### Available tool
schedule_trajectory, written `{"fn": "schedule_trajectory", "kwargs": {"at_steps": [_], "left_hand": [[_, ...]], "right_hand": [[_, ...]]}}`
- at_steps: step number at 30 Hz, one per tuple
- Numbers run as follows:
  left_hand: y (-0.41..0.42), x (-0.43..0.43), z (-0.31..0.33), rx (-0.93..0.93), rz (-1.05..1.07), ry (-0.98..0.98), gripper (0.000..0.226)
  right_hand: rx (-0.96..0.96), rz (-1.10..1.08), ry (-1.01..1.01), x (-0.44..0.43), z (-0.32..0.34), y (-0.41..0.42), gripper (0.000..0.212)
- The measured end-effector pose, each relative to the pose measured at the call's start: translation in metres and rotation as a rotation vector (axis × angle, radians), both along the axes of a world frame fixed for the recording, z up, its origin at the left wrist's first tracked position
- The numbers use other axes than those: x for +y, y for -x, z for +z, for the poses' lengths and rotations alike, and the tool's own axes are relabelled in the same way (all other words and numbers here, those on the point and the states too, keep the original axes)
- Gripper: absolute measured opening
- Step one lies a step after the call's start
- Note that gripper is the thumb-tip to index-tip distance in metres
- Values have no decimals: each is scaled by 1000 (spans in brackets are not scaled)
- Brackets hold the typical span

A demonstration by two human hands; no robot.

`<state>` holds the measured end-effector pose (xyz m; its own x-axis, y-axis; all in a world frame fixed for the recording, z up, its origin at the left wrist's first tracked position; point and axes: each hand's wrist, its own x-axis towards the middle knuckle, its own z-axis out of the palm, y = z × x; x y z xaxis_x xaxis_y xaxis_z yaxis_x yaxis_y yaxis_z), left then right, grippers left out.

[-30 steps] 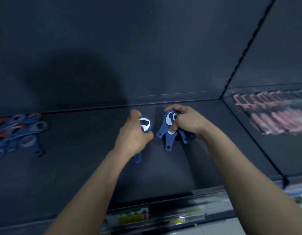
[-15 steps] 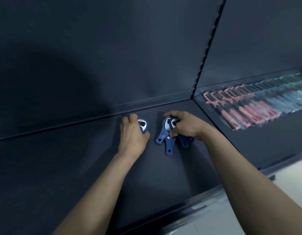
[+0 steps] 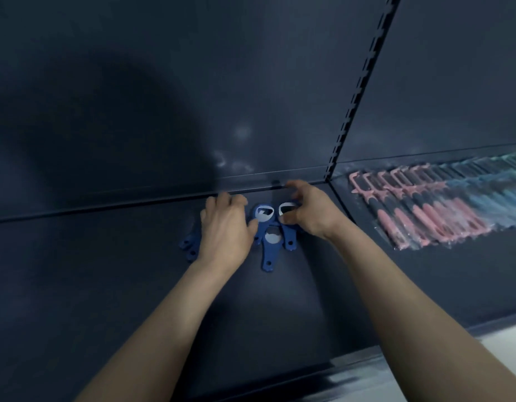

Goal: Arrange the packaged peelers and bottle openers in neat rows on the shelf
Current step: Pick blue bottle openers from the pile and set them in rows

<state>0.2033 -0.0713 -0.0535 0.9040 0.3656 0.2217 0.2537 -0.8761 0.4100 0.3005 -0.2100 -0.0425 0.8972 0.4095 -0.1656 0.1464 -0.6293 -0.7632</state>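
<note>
Several blue bottle openers with white metal heads lie near the back of the dark shelf (image 3: 135, 285). My left hand (image 3: 225, 227) covers the heads of two openers (image 3: 188, 248), fingers bent over them; only their handles stick out at its lower left. My right hand (image 3: 307, 211) pinches the head of another opener (image 3: 287, 211) between thumb and fingers. Between the hands lie two more openers, one (image 3: 264, 214) at the back and one (image 3: 270, 250) in front with its handle towards me. Packaged pink peelers (image 3: 419, 210) lie in rows on the right shelf section.
Teal and blue packaged peelers (image 3: 500, 181) continue the rows further right. A slotted upright (image 3: 358, 91) divides the dark back panel. The shelf's front edge (image 3: 280, 381) runs below my forearms, with pale floor at the lower right.
Both hands have moved towards the shelf's back. The left hand has lowered its openers onto the shelf. The right hand's bunch has spread out, and it now pinches one head. The view shifted right.
</note>
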Motion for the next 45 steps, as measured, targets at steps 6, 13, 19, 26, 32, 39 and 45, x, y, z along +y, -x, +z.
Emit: {"fn": "schedule_trajectory", "kwargs": {"at_steps": [6,13,19,26,32,39,45], "left_hand": [[-5,-29,1,102,15,69,31],[7,-29,6,47,174,163,18],[27,-32,6,12,260,226,25],[35,-45,1,31,264,247,34],[32,-56,0,63,232,265,27],[26,-66,0,150,220,216,32],[25,-63,3,176,206,143,34]], "right_hand": [[16,22,99,-14,2,-4,81],[-62,132,295,-7,7,8,34],[-223,96,254,-4,7,13,12],[-204,195,339,-4,5,17,31],[-141,135,308,-13,9,16,31],[-157,114,345,-26,12,15,26],[-237,4,466,-23,7,11,23]]}}
